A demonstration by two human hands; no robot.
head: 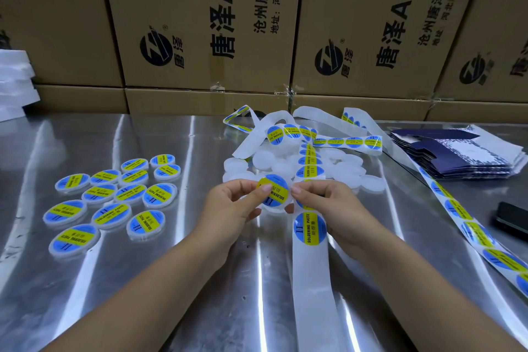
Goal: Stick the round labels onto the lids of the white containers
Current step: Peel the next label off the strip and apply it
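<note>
Leftward first: labelled containers (111, 197) grouped on the counter (200, 280), then left hand (231, 208) pinching a white container (275, 203) by its rim, round label (273, 190) on its lid, right hand (323, 203) fingertips touching that label's right edge, nearer the label strip (310, 230).

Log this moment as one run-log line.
step: pressing round label onto white container | left hand: holds container | right hand: on label edge | labelled containers: grouped left | unlabelled pile: behind hands
</note>
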